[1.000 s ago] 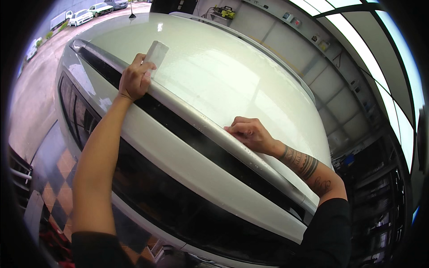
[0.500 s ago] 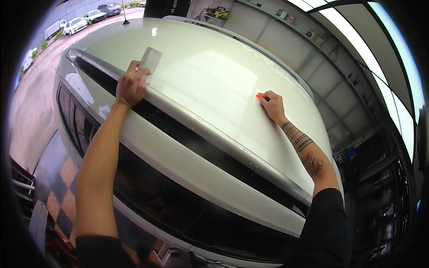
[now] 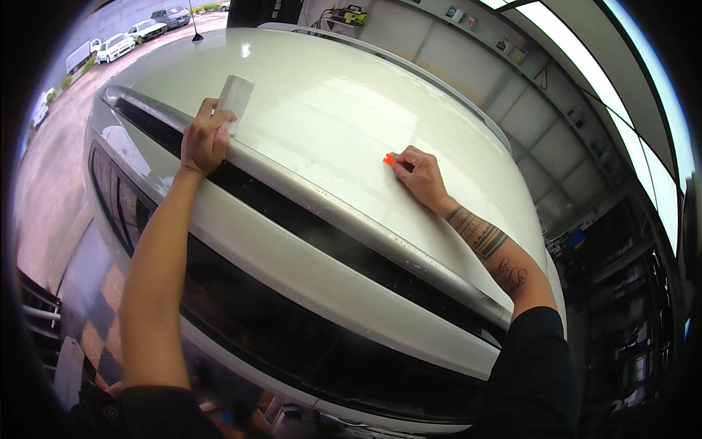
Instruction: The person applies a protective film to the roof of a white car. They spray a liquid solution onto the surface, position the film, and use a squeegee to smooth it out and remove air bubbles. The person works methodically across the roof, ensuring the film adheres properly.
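Beneath both hands spreads the white roof [image 3: 322,117] of a car, with light glaring off it. My left hand [image 3: 208,139] is closed at the silver roof rail [image 3: 344,202], gripping a flat, pale, translucent rectangular piece [image 3: 236,96] that sticks up past the fingers; its exact kind is unclear. Farther right, my right hand [image 3: 418,175] pinches a small bright orange piece [image 3: 388,158] against or just over the roof. Most of that orange piece is hidden by the fingers, so I cannot tell its kind.
A black antenna [image 3: 196,28] rises from the roof's far left end. Behind the car, a wall shelf [image 3: 482,36] carries several bottles, and a yellow-green machine [image 3: 349,14] sits farther left. Parked cars [image 3: 117,45] stand outside. Tiled floor [image 3: 99,329] shows at lower left.
My right hand has slid left across the roof with the orange piece. The left hand keeps its hold on the pale piece at the rail. The whole view has shifted slightly.
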Demonstrator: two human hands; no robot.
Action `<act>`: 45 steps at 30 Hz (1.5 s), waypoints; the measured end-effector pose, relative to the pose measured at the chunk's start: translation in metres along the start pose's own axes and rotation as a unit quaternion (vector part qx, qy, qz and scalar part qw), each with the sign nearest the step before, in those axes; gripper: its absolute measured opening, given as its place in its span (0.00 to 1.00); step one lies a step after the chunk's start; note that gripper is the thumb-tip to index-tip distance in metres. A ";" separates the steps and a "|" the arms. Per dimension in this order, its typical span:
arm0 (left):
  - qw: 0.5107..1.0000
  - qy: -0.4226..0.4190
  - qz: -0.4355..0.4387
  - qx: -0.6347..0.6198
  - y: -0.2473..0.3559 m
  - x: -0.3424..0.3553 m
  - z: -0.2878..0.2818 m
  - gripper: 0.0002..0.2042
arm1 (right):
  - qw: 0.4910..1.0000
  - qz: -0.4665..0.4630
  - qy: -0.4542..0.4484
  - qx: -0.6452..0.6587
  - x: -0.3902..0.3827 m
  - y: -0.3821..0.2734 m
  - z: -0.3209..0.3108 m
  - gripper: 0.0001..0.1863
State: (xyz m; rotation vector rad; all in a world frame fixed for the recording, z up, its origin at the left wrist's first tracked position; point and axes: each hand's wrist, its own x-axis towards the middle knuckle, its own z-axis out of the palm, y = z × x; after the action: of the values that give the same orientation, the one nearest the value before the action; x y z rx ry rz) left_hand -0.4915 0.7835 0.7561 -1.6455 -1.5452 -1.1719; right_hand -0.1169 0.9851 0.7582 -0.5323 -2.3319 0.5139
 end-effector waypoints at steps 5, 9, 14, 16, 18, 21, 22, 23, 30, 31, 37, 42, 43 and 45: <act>1.000 -0.010 -0.006 0.004 0.006 0.005 -0.002 0.16 | 0.992 -0.049 -0.083 0.082 -0.010 -0.030 0.009 0.06; 1.000 -0.010 0.001 -0.017 0.008 0.007 0.011 0.15 | 0.974 0.216 0.066 -0.014 0.024 0.047 -0.033 0.07; 1.000 -0.004 0.003 0.003 0.000 0.001 -0.005 0.14 | 0.974 -0.145 -0.149 0.091 -0.014 -0.063 0.027 0.05; 1.000 -0.011 -0.003 0.006 0.002 0.001 -0.006 0.14 | 0.990 -0.094 -0.095 0.055 -0.008 -0.053 0.025 0.05; 1.000 -0.004 0.004 -0.011 0.008 0.008 0.005 0.14 | 0.997 0.081 0.019 0.008 0.024 0.007 -0.006 0.06; 1.000 0.003 0.015 -0.024 0.008 0.010 0.016 0.14 | 0.987 0.147 0.062 -0.030 0.033 0.029 -0.018 0.06; 1.000 0.003 0.015 -0.018 0.004 0.007 0.012 0.14 | 0.999 0.049 0.005 0.007 0.030 0.011 0.001 0.06; 1.000 -0.001 0.013 -0.007 -0.001 0.002 0.003 0.14 | 0.996 -0.052 -0.054 0.052 0.020 -0.026 0.026 0.05; 0.999 0.022 0.039 -0.008 0.002 0.012 0.016 0.14 | 0.988 0.119 0.052 -0.080 0.048 0.036 -0.013 0.08; 0.999 0.023 0.043 -0.004 -0.001 0.012 0.019 0.14 | 0.974 0.179 0.059 -0.130 0.051 0.047 -0.020 0.08; 0.989 0.029 0.135 0.042 -0.023 0.008 -0.010 0.19 | 0.946 -0.228 -0.180 0.143 0.017 -0.066 0.063 0.08; 0.989 0.054 0.138 -0.004 -0.008 0.021 0.017 0.19 | 0.977 0.074 -0.002 -0.200 0.063 0.044 -0.018 0.15; 0.991 0.061 0.122 0.005 -0.009 0.021 0.016 0.19 | 0.984 0.100 0.002 -0.146 0.067 0.040 -0.012 0.15; 0.992 0.051 0.110 0.024 -0.015 0.012 0.005 0.18 | 0.994 0.047 -0.039 -0.090 0.048 -0.016 0.031 0.14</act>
State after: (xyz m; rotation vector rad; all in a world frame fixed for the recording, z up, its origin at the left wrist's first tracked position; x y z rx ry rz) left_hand -0.5059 0.7954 0.7627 -1.6496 -1.2829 -1.0771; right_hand -0.1747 0.9888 0.7702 -0.7218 -2.4505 0.3766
